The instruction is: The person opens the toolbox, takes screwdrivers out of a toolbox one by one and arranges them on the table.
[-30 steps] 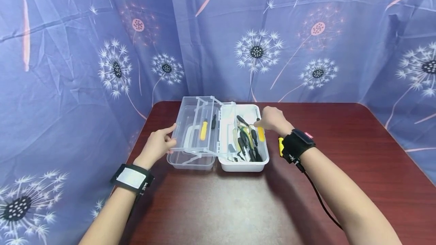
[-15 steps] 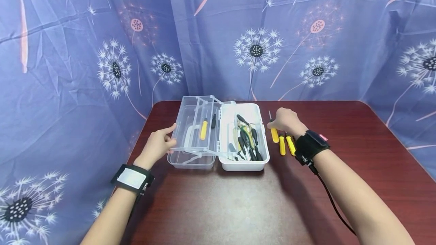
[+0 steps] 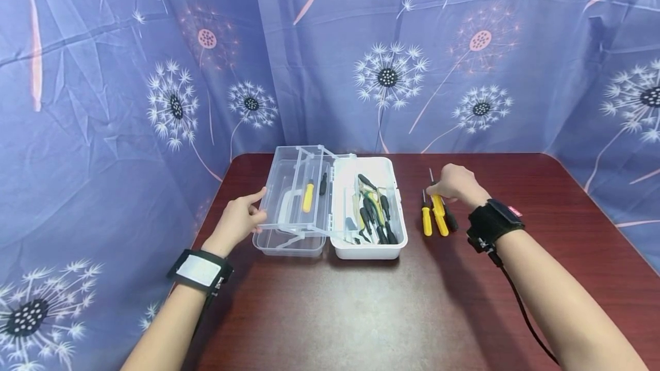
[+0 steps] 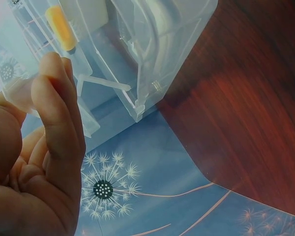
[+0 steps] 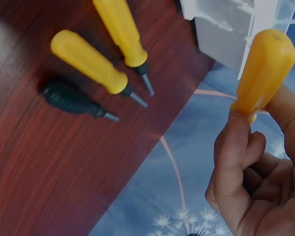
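My right hand (image 3: 459,183) pinches a yellow-handled screwdriver (image 5: 266,69) near the base of its handle, above the table right of the toolbox. Below it lie two yellow screwdrivers (image 5: 88,61) and a black screwdriver (image 5: 66,96), side by side. My left hand (image 3: 238,219) holds the near left edge of the clear tray (image 3: 282,179), thumb and fingers at its rim. That tray is part of the opened toolbox (image 3: 367,252), whose white base contains several black- and yellow-handled tools (image 3: 378,210). In the tray lie a yellow screwdriver (image 3: 307,197) and a black-handled tool (image 3: 323,184).
Beneath the raised tray, the toolbox's clear lid (image 3: 296,251) lies folded out to the left. The dark red table (image 3: 515,216) extends right and toward me. A blue dandelion-print curtain (image 3: 330,73) stands behind and to the left.
My right hand has moved right, from over the white base to above the screwdrivers on the table, carrying the yellow screwdriver. My left hand has stayed at the tray.
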Demonstrator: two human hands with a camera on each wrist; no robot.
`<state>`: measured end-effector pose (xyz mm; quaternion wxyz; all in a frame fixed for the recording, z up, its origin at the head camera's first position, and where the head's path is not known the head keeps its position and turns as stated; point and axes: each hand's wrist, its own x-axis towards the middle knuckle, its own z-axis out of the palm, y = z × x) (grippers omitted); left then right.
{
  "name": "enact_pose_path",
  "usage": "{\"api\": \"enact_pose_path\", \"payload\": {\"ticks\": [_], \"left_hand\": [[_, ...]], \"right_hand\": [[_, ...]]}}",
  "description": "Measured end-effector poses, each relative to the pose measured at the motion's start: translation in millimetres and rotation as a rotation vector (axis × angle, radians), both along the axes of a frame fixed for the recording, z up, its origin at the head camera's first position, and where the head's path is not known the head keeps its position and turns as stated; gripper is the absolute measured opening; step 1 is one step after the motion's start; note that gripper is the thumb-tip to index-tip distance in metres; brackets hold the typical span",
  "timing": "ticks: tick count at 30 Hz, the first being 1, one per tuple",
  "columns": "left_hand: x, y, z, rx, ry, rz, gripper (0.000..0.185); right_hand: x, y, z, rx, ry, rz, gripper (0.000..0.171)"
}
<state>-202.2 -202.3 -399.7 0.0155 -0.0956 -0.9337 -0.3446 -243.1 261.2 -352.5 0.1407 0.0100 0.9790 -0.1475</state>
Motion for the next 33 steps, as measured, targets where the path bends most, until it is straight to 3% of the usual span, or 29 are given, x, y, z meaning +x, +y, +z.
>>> {"api": "enact_pose_path", "payload": {"ticks": [11, 24, 33], "left_hand": [[0.7, 0, -0.2, 0.007, -0.017, 0.003, 0.061], [-0.6, 0, 0.4, 0.003, -0.015, 0.007, 0.061], [0.6, 0, 0.2, 0.000, -0.024, 0.008, 0.061]], "right_hand": [[7.9, 30, 1.2, -0.025, 0.001, -0.030, 0.035], [10.6, 57, -1.2, 0.032, -0.005, -0.058, 0.032], [11.3, 66, -23.7, 0.056, -0.030, -0.084, 0.033]]}}
